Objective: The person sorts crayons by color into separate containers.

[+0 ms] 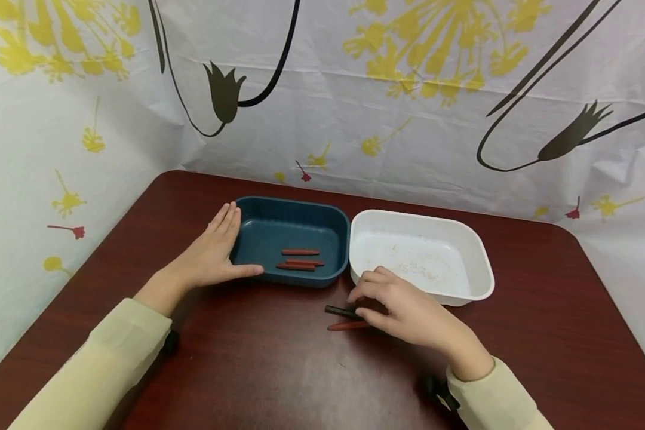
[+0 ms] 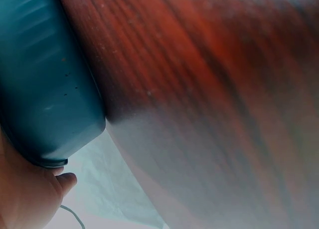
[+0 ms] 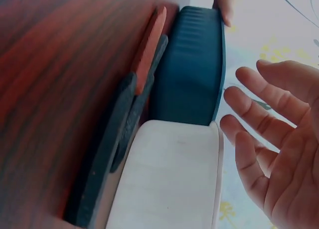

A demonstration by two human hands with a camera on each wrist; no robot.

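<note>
Beside the blue tray (image 1: 252,258), the left hand (image 1: 209,257) rests with straight fingers; the right hand (image 1: 403,310), fingers loosely spread, hovers over two crayons (image 1: 344,318).

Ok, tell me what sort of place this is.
Probably a small staged tabletop corner for recording rather than a lived-in room: a dark red wooden table closed in by a creased floral sheet as backdrop, with only a blue tray, a white tray and some crayons set out.

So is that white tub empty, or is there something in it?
Empty, apart from faint scuffs or crumbs on its floor. The white tub holds no sticks; three red ones lie in the blue tub beside it.
</note>
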